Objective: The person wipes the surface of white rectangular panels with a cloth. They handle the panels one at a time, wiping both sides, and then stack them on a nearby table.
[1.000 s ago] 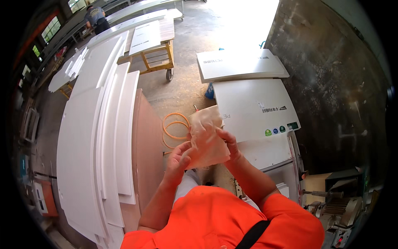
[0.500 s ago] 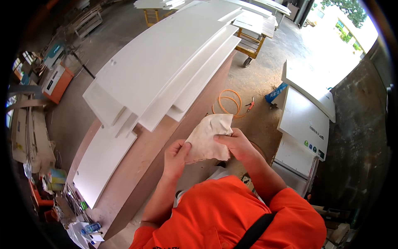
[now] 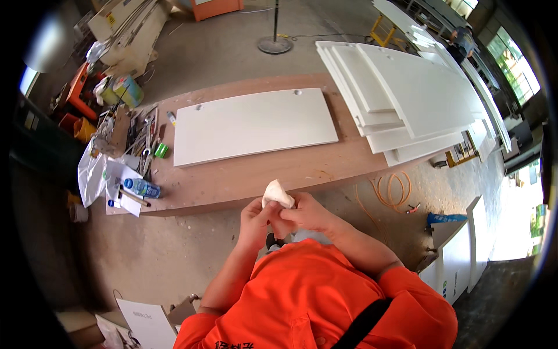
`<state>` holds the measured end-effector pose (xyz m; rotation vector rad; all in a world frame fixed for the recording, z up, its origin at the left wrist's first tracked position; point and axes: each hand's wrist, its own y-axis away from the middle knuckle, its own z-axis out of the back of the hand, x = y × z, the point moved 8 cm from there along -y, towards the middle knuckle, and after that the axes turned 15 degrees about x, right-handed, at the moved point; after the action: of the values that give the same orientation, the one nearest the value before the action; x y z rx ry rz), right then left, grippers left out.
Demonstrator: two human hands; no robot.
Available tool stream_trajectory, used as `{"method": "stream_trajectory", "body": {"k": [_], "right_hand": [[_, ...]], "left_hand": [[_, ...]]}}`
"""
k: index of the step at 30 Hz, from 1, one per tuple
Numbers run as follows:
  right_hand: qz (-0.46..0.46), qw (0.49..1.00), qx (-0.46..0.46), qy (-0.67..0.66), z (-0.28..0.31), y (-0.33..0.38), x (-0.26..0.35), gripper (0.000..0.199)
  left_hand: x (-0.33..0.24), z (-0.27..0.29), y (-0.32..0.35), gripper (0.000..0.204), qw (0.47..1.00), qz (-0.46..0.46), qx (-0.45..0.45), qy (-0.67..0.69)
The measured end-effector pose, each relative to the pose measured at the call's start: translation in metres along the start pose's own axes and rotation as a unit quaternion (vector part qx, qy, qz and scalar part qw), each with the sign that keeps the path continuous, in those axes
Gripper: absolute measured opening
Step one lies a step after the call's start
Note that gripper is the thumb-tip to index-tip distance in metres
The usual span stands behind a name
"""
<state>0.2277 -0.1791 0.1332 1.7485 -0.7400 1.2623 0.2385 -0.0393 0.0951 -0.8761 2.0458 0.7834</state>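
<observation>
A crumpled pale cloth (image 3: 277, 192) is bunched small between both hands, just below the near edge of a long wooden workbench (image 3: 279, 171). My left hand (image 3: 256, 220) pinches it from the left and my right hand (image 3: 306, 213) closes on it from the right. Both forearms rise from orange sleeves at the bottom. On the bench beyond lies a flat white panel (image 3: 253, 124) with two small holes near its far edge.
A stack of long white boards (image 3: 407, 99) covers the bench's right part. Tools, a water bottle (image 3: 142, 188), a plastic bag and paper clutter its left end. An orange hose coil (image 3: 392, 189) lies on the concrete floor at right, near more white panels (image 3: 462, 259).
The view has swung left from the board stack to the white panel on the bench. The cloth, spread wide before, is now bunched into a small wad between both hands.
</observation>
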Motion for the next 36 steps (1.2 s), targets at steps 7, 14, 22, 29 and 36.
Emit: {"method": "stream_trajectory", "body": {"k": [7,14,22,29,36], "right_hand": [[0.214,0.827,0.022,0.519,-0.08,-0.084,0.085,0.084],[0.26,0.839,0.193,0.437,-0.113,-0.186,0.087,0.06],[0.07,0.966,0.247,0.0,-0.126,-0.282,0.051,0.021],[-0.058,0.941,0.323,0.078,-0.219,-0.319,0.072,0.04],[0.44,0.702,0.082,0.555,-0.332,-0.401,0.156,0.048]], "left_hand": [[-0.029,0.131,0.033,0.033,0.981,0.011,-0.18,0.068],[-0.107,0.136,0.041,0.046,0.983,-0.056,-0.061,0.164],[-0.133,0.215,0.08,0.036,0.923,-0.226,-0.311,0.017],[-0.149,0.287,0.087,0.02,0.935,-0.248,-0.252,0.008],[-0.143,0.398,0.162,0.014,0.801,-0.308,-0.509,-0.073]]}}
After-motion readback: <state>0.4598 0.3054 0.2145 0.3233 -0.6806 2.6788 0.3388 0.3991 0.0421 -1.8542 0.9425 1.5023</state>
